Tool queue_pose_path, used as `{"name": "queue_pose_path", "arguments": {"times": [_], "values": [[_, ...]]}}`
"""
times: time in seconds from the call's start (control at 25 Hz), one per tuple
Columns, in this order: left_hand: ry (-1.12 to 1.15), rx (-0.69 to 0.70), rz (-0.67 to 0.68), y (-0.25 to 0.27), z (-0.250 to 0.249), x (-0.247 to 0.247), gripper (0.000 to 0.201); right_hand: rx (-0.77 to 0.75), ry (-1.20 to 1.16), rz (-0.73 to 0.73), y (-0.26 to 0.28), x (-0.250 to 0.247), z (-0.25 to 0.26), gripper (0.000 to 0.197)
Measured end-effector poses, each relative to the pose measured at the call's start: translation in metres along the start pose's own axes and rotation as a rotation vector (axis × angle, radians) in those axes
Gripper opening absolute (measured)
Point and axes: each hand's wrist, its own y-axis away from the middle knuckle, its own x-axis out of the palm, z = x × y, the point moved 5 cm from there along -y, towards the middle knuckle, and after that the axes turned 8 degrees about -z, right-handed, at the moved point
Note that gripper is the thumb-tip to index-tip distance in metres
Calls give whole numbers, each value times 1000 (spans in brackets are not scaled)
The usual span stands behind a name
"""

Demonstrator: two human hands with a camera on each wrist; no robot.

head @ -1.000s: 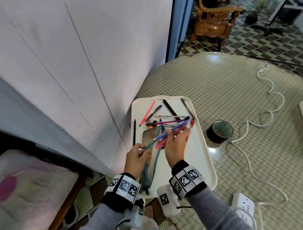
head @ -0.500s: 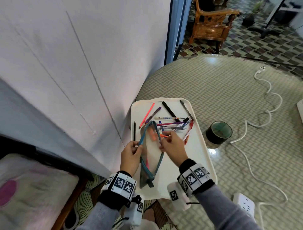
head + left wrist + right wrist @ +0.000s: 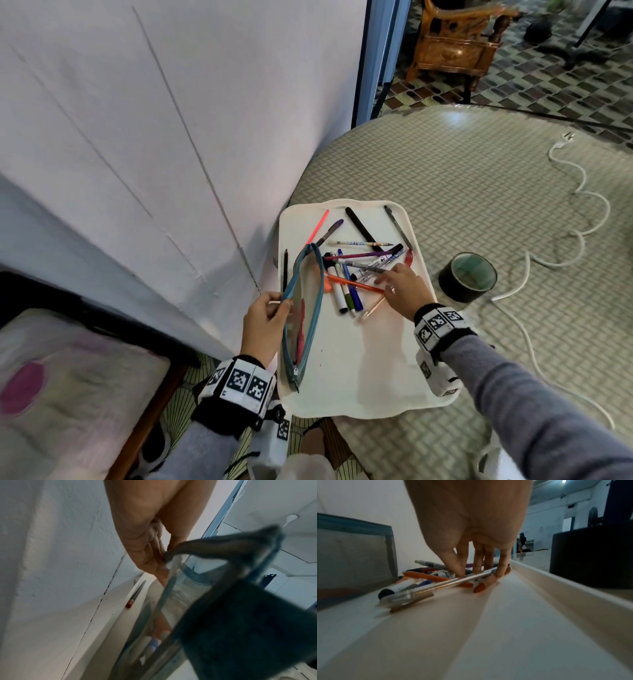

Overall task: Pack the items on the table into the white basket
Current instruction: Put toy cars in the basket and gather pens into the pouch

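Head view: white tray on the patterned table, hard against the wall. Left hand pinches the near rim of one blue-edged mesh pouch, holding its mouth agape; something red lies inside, count unclear. Right hand reaches down onto the pen pile, fingers spread and slightly bent over an orange pen and a clear pen. Loose pens on tray: roughly fourteen, overlap prevents an exact count. One black pencil lies alone along the tray's left edge. One roll of dark tape stands on the table just right of the tray. One white cable loops across the table. One wooden chair beyond

Left wrist view: thumb and fingers clamped on the pouch rim; pencil beside the wall

Right wrist view: fingertips apart, touching the clear pen and orange pen without closing round either; pouch at left, tape at right behind the tray rim
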Motion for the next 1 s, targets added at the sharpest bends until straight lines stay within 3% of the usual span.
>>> {"name": "queue_pose_path", "arguments": {"times": [0.12,0.32,0.48,0.6,0.68,0.8,0.92,1.0], "values": [[-10,-7,-7,-4,0,1,4,-33,58,-21,3,3,7,27],[-1,-30,18,-6,2,7,7,-146,77,126,2,7,4,46],[-17,-22,34,-4,0,12,5,-156,86,36,9,0,-7,43],[-10,-16,35,-3,-1,14,5,-143,125,-109,15,-6,-12,46],[-10,-18,32,-4,-1,15,4,-65,23,-179,17,-9,-18,37],[-16,-11,42,-4,-2,15,5,241,-254,-238,20,-13,-28,13],[-6,-9,43,-4,-3,13,4,485,-196,-182,18,-9,-30,38],[-8,-16,45,-4,-1,13,3,523,-115,-170,14,-7,-26,34]]}}
